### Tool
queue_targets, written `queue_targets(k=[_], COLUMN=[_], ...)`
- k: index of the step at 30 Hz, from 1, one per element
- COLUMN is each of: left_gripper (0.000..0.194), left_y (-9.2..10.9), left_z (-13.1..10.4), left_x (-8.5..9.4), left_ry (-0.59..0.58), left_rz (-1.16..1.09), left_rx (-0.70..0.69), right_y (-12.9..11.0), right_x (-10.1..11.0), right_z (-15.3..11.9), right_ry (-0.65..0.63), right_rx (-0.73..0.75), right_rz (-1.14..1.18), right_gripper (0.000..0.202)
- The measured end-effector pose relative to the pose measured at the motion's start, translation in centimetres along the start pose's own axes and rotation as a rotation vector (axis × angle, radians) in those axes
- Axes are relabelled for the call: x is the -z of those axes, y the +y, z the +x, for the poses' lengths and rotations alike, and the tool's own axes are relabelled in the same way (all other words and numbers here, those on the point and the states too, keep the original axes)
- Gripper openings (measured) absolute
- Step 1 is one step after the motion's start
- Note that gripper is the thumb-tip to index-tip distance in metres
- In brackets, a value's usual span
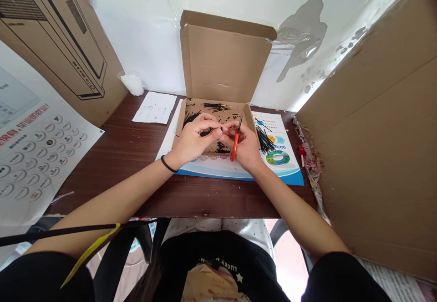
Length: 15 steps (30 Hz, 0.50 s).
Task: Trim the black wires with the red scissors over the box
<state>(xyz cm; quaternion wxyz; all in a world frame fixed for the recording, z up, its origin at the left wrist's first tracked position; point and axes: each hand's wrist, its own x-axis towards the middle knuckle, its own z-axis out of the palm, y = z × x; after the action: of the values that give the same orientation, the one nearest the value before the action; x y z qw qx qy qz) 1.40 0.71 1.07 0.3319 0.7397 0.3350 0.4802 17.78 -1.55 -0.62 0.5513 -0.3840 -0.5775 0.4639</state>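
My left hand (198, 135) and my right hand (245, 146) meet above the open cardboard box (251, 126). Thumb and fingers of each are pinched together, tip to tip, around a tiny dark piece too small to make out. A red-handled tool (235, 146) with a narrow dark tip pointing away from me rests in my right hand; its exact kind cannot be told. Inside the box, beyond my fingers, lies a bundle of thin black strands (217, 107) with brassy ends. Short black scraps (222, 148) litter its floor. More black strands (191, 118) lie beside my left hand.
The box lid (225, 63) stands up against the wall. A pile of black strands (265, 140) lies right of the box on a printed sheet (290, 174). A white paper (154, 107) with scraps is at left. Cardboard panels (375, 124) flank the brown table (211, 197).
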Motion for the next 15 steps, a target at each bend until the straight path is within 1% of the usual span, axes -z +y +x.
queue_targets(k=[5,9,15], left_gripper=[0.028,0.024,0.024], left_y=[0.18,0.13,-0.06], left_z=[-0.1,-0.12,-0.09], left_x=[-0.08,-0.14,-0.14], left_ry=[0.016,0.046,0.061], left_rz=[-0.059,-0.085,-0.092], left_rx=[0.014,-0.004,-0.016], right_y=[0.37,0.4,0.18], right_x=[-0.11,-0.06,-0.14], right_z=[0.11,0.09,-0.01], right_ry=[0.002,-0.019,-0.026], right_rx=[0.006,0.027,0.005], right_rz=[0.072,0.062,0.063], right_gripper=[0.032,0.029,0.032])
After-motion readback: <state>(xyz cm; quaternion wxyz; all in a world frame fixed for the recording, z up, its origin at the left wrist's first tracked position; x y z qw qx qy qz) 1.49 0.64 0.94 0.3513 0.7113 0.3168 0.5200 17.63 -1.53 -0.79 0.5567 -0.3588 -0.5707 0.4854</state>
